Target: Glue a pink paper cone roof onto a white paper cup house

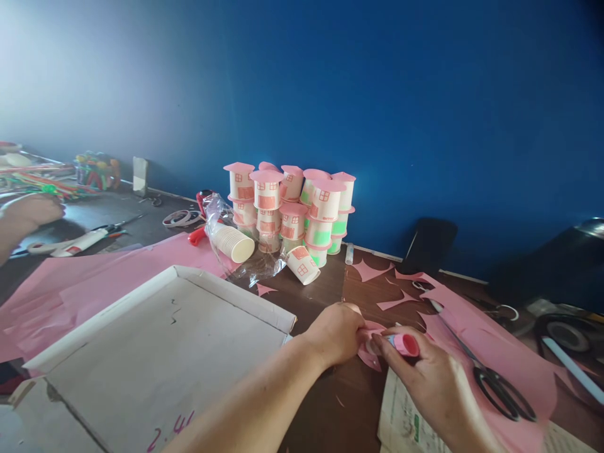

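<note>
My left hand is closed on the edge of a small pink paper disc, just above the dark table. In my right hand is a glue stick with a pink end, gripped between thumb and fingers. Its other end is over the disc; whether it touches the paper I cannot tell. Beyond my hands, a paper cup with a red door and window drawn on it lies tipped over. Behind it rise stacked cups with pink paper roofs, some with red drawings, some with green.
A sleeve of plain cups lies in clear plastic. Left is a white cardboard box lid; right, black-handled scissors rest on cut pink paper. Another person's hand is at far left, near a glue gun. A blue wall stands behind.
</note>
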A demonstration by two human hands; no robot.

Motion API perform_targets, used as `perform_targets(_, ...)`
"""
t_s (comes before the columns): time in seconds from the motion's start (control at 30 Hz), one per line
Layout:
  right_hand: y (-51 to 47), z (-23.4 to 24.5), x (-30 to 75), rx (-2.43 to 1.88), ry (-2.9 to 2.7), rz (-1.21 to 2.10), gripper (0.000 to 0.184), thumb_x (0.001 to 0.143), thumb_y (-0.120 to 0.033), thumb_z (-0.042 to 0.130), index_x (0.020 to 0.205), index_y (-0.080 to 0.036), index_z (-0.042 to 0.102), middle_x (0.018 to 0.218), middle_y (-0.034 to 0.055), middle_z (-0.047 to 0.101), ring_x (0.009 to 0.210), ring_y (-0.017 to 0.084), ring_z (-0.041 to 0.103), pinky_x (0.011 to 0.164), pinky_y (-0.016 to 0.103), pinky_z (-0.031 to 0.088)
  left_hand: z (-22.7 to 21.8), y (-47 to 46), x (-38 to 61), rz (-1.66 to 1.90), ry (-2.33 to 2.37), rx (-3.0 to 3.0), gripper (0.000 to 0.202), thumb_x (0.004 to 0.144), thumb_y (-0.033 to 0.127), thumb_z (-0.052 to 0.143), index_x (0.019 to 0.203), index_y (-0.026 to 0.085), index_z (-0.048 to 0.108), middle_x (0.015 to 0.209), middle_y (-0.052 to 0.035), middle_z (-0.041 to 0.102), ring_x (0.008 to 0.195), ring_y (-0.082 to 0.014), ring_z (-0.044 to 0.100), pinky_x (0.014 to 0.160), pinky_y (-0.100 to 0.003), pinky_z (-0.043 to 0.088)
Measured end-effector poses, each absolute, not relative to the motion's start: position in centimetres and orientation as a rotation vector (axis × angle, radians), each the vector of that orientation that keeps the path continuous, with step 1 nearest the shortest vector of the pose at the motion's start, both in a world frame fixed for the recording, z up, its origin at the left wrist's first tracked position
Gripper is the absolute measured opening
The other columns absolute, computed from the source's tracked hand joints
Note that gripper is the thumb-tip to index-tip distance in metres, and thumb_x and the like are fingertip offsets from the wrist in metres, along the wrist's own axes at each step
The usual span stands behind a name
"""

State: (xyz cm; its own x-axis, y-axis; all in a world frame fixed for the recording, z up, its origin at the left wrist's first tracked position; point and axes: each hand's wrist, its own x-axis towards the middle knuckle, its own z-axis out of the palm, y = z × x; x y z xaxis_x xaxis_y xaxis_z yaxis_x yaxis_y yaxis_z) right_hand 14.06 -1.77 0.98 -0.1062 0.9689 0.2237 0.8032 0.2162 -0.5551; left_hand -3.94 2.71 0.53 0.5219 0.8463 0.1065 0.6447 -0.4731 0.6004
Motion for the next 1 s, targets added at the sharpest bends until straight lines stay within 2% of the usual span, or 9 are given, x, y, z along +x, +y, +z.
perform_targets(0.13,-1.9,0.9,14.0,-1.635,-2.012,0.254,0.029,0.090,-0.051,0.050,0.086,-0.026,0.066,0.078,-0.0018,0.072,0.070,0.018,0.068,0.060,0.025,0.046,0.7,2.7,-4.0,0.537,1.197,2.277,0.025,0.089,0.033,0.054,0.093,0.022,0.076,0.084,-0.0049,0.068,0.083,-0.0194,0.063,0.074,-0.027,0.046)
perform_targets(0.5,-2.1,0.9,13.6,-1.553,-2.052,-0.025,0.031,0.090,-0.049,0.050,0.079,-0.024,0.064,0.059,-0.0044,0.063,0.049,0.014,0.062,0.047,0.024,0.042,0.9,2.6,-3.8,0.501,1.251,2.333,0.027,0.089,0.029,0.053,0.075,0.015,0.071,0.082,-0.0075,0.070,0.081,-0.0201,0.065,0.073,-0.027,0.048)
perform_targets(0.57,-2.4,1.1,13.7,-1.509,-2.033,-0.040,0.028,0.090,-0.049,0.052,0.083,-0.026,0.065,0.069,-0.0032,0.069,0.057,0.015,0.067,0.052,0.024,0.045,0.8,2.6,-3.8,0.502,1.238,2.357,0.028,0.090,0.030,0.053,0.074,0.015,0.071,0.083,-0.0074,0.070,0.082,-0.0198,0.065,0.074,-0.027,0.048)
perform_targets(0.63,-3.0,1.5,13.9,-1.451,-1.977,-0.043,0.026,0.089,-0.050,0.055,0.091,-0.027,0.066,0.083,-0.0014,0.074,0.072,0.018,0.071,0.065,0.025,0.050,0.6,2.7,-3.7,0.508,1.224,2.381,0.030,0.092,0.030,0.052,0.075,0.015,0.072,0.083,-0.0078,0.070,0.084,-0.0193,0.065,0.076,-0.027,0.047)
perform_targets(0.73,-3.7,2.3,14.4,-1.469,-1.816,0.002,0.030,0.086,-0.054,0.057,0.096,-0.027,0.067,0.093,0.0011,0.076,0.085,0.023,0.071,0.079,0.031,0.050,0.3,2.9,-3.6,0.514,1.215,2.402,0.032,0.093,0.031,0.052,0.075,0.014,0.071,0.082,-0.0089,0.070,0.084,-0.0196,0.065,0.077,-0.027,0.047)
perform_targets(0.9,-3.6,2.9,16.0,-1.702,-1.622,0.152,0.041,0.078,-0.065,0.058,0.093,-0.029,0.070,0.095,0.0026,0.077,0.088,0.030,0.071,0.073,0.038,0.051,0.0,2.9,-3.6,0.533,1.257,2.366,0.036,0.093,0.038,0.053,0.072,0.014,0.070,0.083,-0.0081,0.070,0.079,-0.0192,0.064,0.072,-0.027,0.046)
perform_targets(1.0,-3.3,4.3,16.9,-1.764,-1.510,0.103,0.042,0.078,-0.065,0.057,0.097,-0.031,0.069,0.100,0.0037,0.075,0.095,0.034,0.068,0.079,0.044,0.049,0.2,2.7,-3.6,0.564,1.260,2.339,0.041,0.094,0.043,0.051,0.069,0.015,0.069,0.080,-0.0067,0.069,0.078,-0.0177,0.064,0.072,-0.025,0.046)
